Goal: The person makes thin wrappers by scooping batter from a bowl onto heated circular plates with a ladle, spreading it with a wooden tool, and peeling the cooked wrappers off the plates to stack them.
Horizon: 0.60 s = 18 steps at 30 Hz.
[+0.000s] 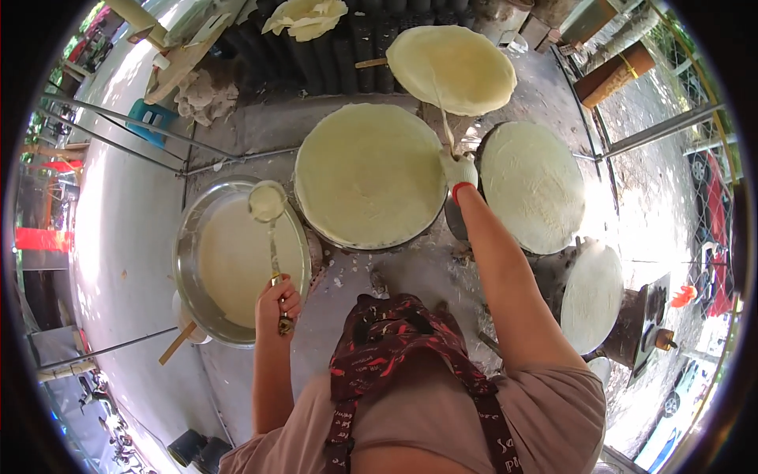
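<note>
My left hand (pixel 278 304) is closed around the handle of a ladle (pixel 268 202). The ladle's bowl, coated with pale batter, is over the far right rim of a large metal basin (pixel 183 265) holding creamy batter (pixel 237 261). My right arm reaches forward, and its hand (pixel 459 171) wears a white glove with a red cuff. From its closed fingers a thin pale stick-like tool (pixel 447 126) points toward the far round pancake (pixel 452 69). Beside the glove, on the left, a wide round sheet of batter (pixel 371 175) covers a griddle. Another coated griddle (pixel 533 187) is on the right.
A third pale round (pixel 592 296) sits farther right, near a dark metal box (pixel 636 324). Folded pale sheets (pixel 306 17) lie at the back above dark cylinders (pixel 332 63). A wooden handle (pixel 178 343) sticks out beside the basin. A blue stool (pixel 151 122) stands at left.
</note>
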Each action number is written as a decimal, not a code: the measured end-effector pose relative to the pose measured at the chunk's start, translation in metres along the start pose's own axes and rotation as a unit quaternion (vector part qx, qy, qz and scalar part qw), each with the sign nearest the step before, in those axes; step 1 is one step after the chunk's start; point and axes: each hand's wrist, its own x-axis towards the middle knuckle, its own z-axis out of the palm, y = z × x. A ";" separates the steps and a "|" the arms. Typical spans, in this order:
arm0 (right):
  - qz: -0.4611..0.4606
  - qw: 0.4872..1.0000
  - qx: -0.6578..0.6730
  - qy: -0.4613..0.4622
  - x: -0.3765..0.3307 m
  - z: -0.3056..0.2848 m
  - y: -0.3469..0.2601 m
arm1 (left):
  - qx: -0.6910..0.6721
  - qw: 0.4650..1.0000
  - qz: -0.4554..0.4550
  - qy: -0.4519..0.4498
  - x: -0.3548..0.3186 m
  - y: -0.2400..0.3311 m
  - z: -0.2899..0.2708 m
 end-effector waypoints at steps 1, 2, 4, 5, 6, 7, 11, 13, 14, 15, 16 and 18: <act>-0.001 1.000 -0.003 -0.001 -0.002 0.004 -0.002 | -0.023 1.000 0.007 0.002 0.001 0.004 -0.008; -0.018 0.997 -0.077 0.004 -0.008 0.009 -0.001 | -0.045 0.999 0.013 0.004 0.002 0.008 -0.013; -0.042 0.990 -0.135 0.014 -0.019 0.016 -0.009 | -0.064 0.998 0.018 0.017 0.002 0.014 -0.019; -0.042 0.990 -0.136 0.013 -0.024 0.015 -0.013 | -0.080 0.996 0.022 0.029 0.001 0.016 -0.020; -0.057 0.997 -0.061 0.001 -0.030 0.010 -0.020 | -0.080 0.996 0.024 0.029 0.001 0.017 -0.022; -0.070 0.997 0.015 -0.011 -0.034 0.008 -0.024 | -0.090 0.995 0.027 0.023 0.002 0.017 -0.022; -0.106 0.957 0.271 0.006 -0.045 -0.008 -0.029 | -0.102 0.994 0.038 0.005 0.001 0.009 -0.006; -0.064 0.941 0.332 0.007 -0.066 -0.052 -0.042 | -0.092 0.995 0.040 0.007 0.002 0.001 0.008; -0.024 0.920 0.390 0.007 -0.073 -0.078 -0.042 | -0.084 0.996 0.041 0.008 0.003 -0.005 0.018; -0.017 0.918 0.395 0.030 -0.076 -0.103 -0.033 | -0.070 0.997 0.029 -0.007 0.004 -0.010 0.023; 0.000 0.906 0.419 0.056 -0.077 -0.129 -0.021 | -0.082 0.996 0.029 -0.017 0.002 -0.014 0.022; 0.013 0.897 0.425 0.121 -0.064 -0.177 0.034 | -0.076 0.996 0.005 -0.048 -0.002 -0.027 0.028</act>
